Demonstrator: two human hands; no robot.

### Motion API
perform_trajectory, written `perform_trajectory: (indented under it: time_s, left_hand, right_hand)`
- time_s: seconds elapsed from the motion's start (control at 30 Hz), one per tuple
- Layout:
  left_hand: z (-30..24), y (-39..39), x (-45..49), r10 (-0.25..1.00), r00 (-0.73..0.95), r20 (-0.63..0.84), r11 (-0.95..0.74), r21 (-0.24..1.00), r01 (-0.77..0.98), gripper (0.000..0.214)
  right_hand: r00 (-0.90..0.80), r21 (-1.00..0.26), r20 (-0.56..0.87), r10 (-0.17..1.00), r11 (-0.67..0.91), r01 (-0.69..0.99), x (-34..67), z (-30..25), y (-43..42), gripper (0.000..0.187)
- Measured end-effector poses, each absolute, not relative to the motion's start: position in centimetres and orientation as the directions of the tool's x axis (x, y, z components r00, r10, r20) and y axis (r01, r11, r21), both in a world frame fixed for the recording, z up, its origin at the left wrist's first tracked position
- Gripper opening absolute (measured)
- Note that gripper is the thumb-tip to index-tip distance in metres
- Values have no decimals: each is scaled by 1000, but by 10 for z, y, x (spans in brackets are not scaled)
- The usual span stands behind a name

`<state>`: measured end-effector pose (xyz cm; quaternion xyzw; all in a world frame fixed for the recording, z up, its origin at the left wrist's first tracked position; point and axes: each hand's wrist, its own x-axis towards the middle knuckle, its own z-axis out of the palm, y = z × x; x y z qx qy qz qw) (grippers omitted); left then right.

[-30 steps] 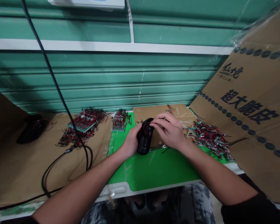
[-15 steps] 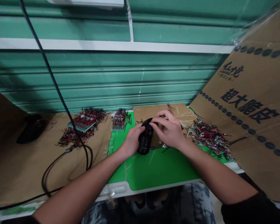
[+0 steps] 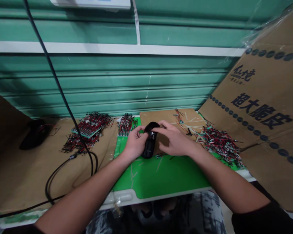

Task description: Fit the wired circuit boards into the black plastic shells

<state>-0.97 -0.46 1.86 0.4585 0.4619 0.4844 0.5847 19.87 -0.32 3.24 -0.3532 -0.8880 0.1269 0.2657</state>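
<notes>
My left hand (image 3: 135, 144) curls closed around a black plastic case (image 3: 148, 149), my right hand (image 3: 175, 142) seemingly gripping its top, a green mat (image 3: 161, 177) just below my fingers.

Cardboard carton flap (image 3: 265, 87), right of the bench: black print "仙境" (image 3: 242, 73), a line under it too small to read, then big "超大脆皮" (image 3: 261, 111) below, between rows of dark dots.

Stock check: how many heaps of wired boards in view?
4: a heap on the left cardboard, a bundle on the green mat, a cluster on the brown sheet, a heap at right. Others may be hidden.
</notes>
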Motion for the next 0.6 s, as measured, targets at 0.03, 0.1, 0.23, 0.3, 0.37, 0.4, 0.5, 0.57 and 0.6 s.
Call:
perform_trajectory:
  time_s: [0.03, 0.1, 0.23, 0.3, 0.37, 0.4, 0.5, 0.57, 0.6]
  left_hand:
    - [20, -5, -10, 990, 99, -106, 120, 980, -156, 36]
    - [23, -6, -10, 987, 104, -121, 139, 972, -189, 36]
    - [28, -5, -11, 984, 155, -91, 123, 971, -207, 32]
    - [30, -1, -14, 991, 127, -40, 63, 981, -183, 32]
    - [30, 3, -17, 998, 52, 25, -16, 989, -150, 33]
    - [29, 6, -19, 999, 10, 52, -50, 990, -132, 33]
    - [25, 12, -23, 989, -94, 113, -120, 990, -74, 34]
    - [21, 13, -24, 977, -121, 174, -174, 985, 11, 32]
    - [20, 12, -24, 971, -116, 208, -200, 977, 74, 30]
  right_hand:
    - [-612, -421, 372, 698, 715, 559, 199, 31, -2, 58]
    - [-608, -421, 375, 700, 713, 560, 199, 29, 0, 49]
    - [-581, -381, 446, 681, 732, 565, 200, 26, 6, 24]
    - [-551, -351, 483, 680, 727, 590, 203, 26, 9, 19]
    - [-473, -340, 532, 703, 688, 641, 207, 25, 14, 17]
    - [-414, -347, 561, 717, 658, 669, 209, 24, 17, 19]
    - [-230, -392, 614, 755, 544, 742, 217, 20, 29, 28]
    - [-151, -402, 598, 787, 457, 794, 221, 15, 39, 34]
    - [-124, -398, 576, 808, 409, 821, 222, 13, 43, 36]
